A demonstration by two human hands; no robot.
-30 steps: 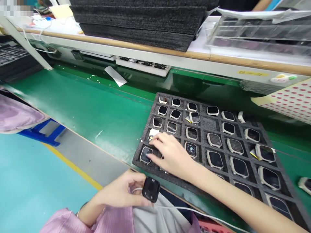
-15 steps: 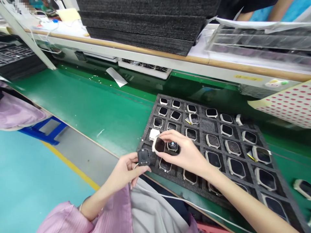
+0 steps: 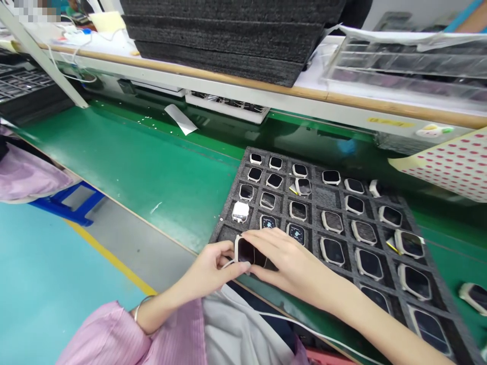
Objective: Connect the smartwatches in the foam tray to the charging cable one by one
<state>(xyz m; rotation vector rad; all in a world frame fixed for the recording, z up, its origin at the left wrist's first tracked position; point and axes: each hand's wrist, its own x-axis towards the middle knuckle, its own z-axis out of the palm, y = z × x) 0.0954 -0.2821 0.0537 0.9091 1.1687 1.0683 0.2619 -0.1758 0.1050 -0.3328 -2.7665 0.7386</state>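
Note:
My right hand [image 3: 291, 261] grips a smartwatch [image 3: 244, 250] by its edges, dark screen facing up. My left hand [image 3: 213, 266] is closed at the watch's left side, its thumb on the lower edge. The black square charging dock it held earlier is now hidden behind the watch; its white cable [image 3: 289, 318] runs out below the hand to the right. Both hands are over the near left corner of a black foam tray [image 3: 325, 196] of watches. Two watches there have lit faces, including this one [image 3: 296, 233]. A white-looking watch [image 3: 240, 212] lies in the left column.
The tray lies on a green worktop [image 3: 152, 167]. A loose watch [image 3: 475, 296] is to its right. Behind are a shelf with stacked black foam [image 3: 224, 40], clear plastic trays [image 3: 403, 66] and a white tray [image 3: 228, 108] beneath. A blue stool [image 3: 72, 203] stands left.
My right hand has brought the watch down and left onto the charging dock in my left hand, covering it. My left hand has moved slightly right. Another watch face in the tray now shows lit.

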